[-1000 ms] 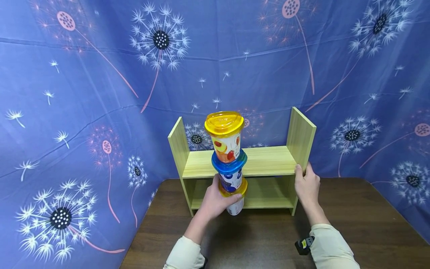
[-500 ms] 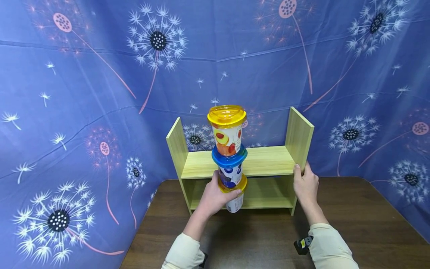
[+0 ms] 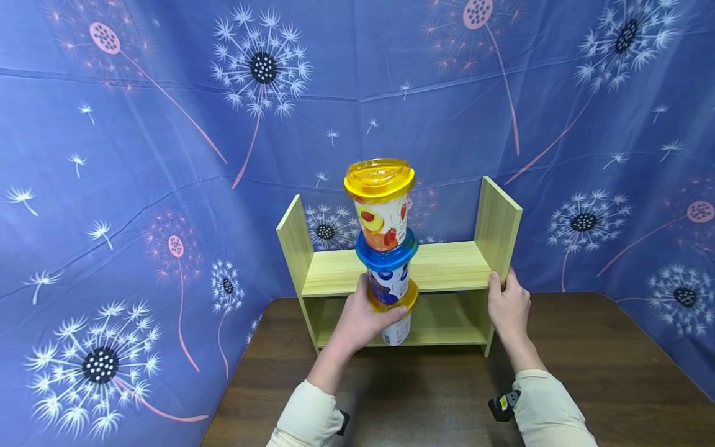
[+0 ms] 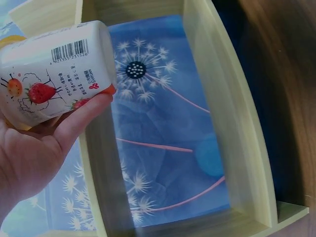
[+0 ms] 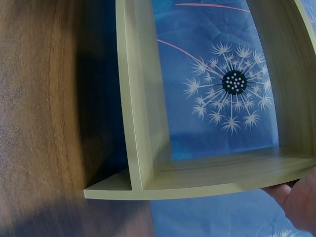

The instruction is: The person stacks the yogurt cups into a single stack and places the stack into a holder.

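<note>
My left hand (image 3: 360,316) grips a stack of three lidded cups in front of the shelf, its fingers round the lower part. On top is a cup with a yellow lid (image 3: 380,180) and peach and strawberry pictures. Below it sits a blue-lidded cup (image 3: 389,282) with dark berries. The lowest cup (image 4: 59,74), also yellow-lidded, shows a barcode and strawberries in the left wrist view. My right hand (image 3: 509,307) holds the right side panel of the pale wooden shelf (image 3: 447,266), thumb at the front edge; its other fingers are mostly hidden behind the panel.
The shelf stands on a dark brown wooden table (image 3: 424,397), with two boards between upright side panels (image 3: 499,230). Behind it hangs a blue dandelion-patterned cloth (image 3: 357,74). A small black device (image 3: 504,406) is at the right sleeve.
The left hand has raised the stack of cups and shifted it slightly to the right. The right hand keeps its hold on the shelf's side panel.
</note>
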### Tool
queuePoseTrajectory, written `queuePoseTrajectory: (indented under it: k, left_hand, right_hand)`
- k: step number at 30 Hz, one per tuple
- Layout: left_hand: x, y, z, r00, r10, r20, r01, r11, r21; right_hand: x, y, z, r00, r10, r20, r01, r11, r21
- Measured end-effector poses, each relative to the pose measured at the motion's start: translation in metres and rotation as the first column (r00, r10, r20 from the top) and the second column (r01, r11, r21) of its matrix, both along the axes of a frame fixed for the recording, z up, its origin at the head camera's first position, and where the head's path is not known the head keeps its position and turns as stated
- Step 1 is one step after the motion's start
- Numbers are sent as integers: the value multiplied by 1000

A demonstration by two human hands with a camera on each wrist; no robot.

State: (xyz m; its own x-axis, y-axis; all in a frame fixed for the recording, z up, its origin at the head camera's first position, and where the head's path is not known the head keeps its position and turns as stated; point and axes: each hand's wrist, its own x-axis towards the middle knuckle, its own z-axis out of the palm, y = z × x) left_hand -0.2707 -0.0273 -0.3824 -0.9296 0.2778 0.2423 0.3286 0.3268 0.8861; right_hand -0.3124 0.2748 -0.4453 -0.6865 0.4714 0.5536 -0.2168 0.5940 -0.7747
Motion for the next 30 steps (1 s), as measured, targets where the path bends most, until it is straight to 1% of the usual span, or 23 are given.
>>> queuePoseTrajectory:
  k: [5,13,21,30]
  left_hand:
    - [-1,4,9,1000,-14,-14,15,1000,10]
    - [-3,9,25,999,7,-34,-7,1000,-13]
    - [-12,14,37,999,15,-52,-17,999,-29]
    - [-20,15,51,996,40,-76,-43,998,-38]
  right_hand:
    - [0,2,1,1000,6,7,-6,1000,-4]
    - [1,1,1,1000,5,12,-5,1000,1]
    - [1,2,0,1000,-7,10,7,1000,4]
    - [1,1,1,1000,0,8,0,1000,10]
